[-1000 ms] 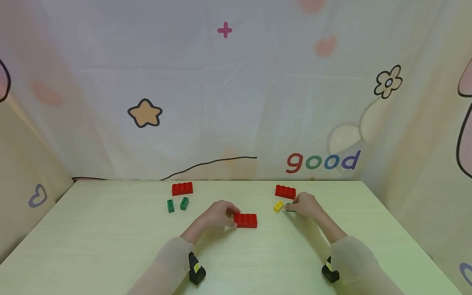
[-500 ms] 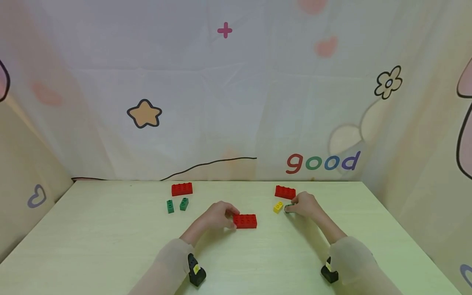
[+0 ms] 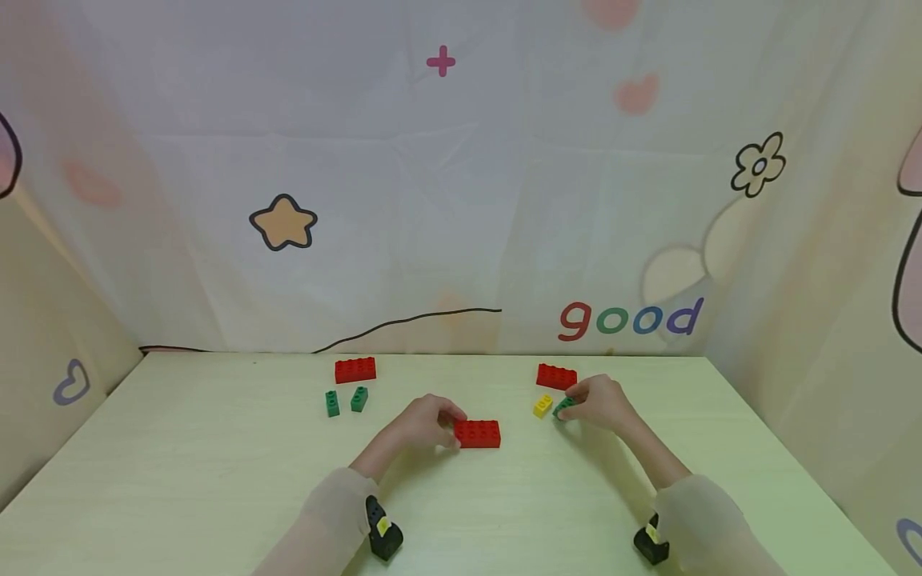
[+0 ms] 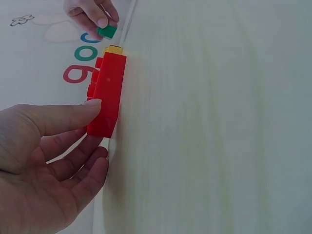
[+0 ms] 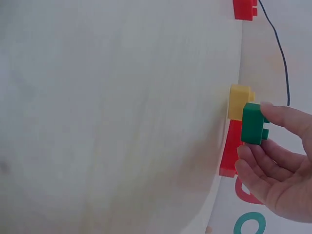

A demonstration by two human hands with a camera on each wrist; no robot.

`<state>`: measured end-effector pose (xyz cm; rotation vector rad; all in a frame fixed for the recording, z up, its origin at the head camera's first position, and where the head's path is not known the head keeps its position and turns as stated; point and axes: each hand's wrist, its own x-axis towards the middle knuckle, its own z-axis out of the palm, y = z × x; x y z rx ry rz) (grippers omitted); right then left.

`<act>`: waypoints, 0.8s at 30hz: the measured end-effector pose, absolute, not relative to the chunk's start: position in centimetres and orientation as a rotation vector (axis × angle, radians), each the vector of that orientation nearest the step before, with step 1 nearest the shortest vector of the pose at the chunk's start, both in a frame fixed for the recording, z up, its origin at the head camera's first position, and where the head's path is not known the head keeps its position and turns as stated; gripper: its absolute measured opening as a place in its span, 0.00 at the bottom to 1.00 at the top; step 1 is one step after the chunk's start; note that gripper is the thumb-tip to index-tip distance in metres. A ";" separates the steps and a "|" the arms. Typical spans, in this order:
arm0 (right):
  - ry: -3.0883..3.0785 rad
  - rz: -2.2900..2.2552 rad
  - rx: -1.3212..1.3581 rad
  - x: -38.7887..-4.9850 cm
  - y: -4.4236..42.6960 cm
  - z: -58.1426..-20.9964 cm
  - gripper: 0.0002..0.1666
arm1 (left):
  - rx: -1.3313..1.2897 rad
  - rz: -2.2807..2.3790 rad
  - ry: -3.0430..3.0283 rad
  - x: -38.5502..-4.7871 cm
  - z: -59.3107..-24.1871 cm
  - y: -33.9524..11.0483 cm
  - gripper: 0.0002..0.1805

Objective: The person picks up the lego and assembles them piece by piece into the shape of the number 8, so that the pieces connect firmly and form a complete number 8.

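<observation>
Near the middle of the table, my left hand (image 3: 426, 422) holds a red building brick (image 3: 479, 434) by its left end, thumb on the near side. The left wrist view shows the same red brick (image 4: 108, 92) with its studs facing left. To the right, my right hand (image 3: 599, 402) pinches a small green brick (image 3: 564, 407) between thumb and fingers. In the right wrist view that green brick (image 5: 252, 124) has its studs toward the palm. Just left of it lies a small yellow brick (image 3: 543, 406), apart from the fingers.
Behind the yellow brick lies another red brick (image 3: 557, 376), close to my right fingers. At the back left sit a red brick (image 3: 355, 370) and two small green bricks, one left (image 3: 332, 403) and one right (image 3: 359, 398). A printed curtain (image 3: 403, 200) hangs behind the table (image 3: 216, 480).
The green brick in my right hand has turned to a slant and shows more of its studded top. My left hand and its red brick stay almost where they were.
</observation>
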<state>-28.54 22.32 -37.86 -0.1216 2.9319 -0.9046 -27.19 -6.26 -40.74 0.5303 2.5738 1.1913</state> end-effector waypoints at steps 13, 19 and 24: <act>2.845 -1.178 -0.430 -27.4 20.2 -37.4 0.22 | 0.482 1.217 2.574 -27.1 -40.8 -6.3 0.18; 2.802 -1.214 -0.518 -26.9 18.7 -37.1 0.22 | 0.467 1.228 2.569 -27.1 -40.9 -6.3 0.17; 2.771 -1.232 -0.549 -26.8 17.4 -37.1 0.22 | 0.464 1.239 2.558 -27.0 -41.0 -6.3 0.18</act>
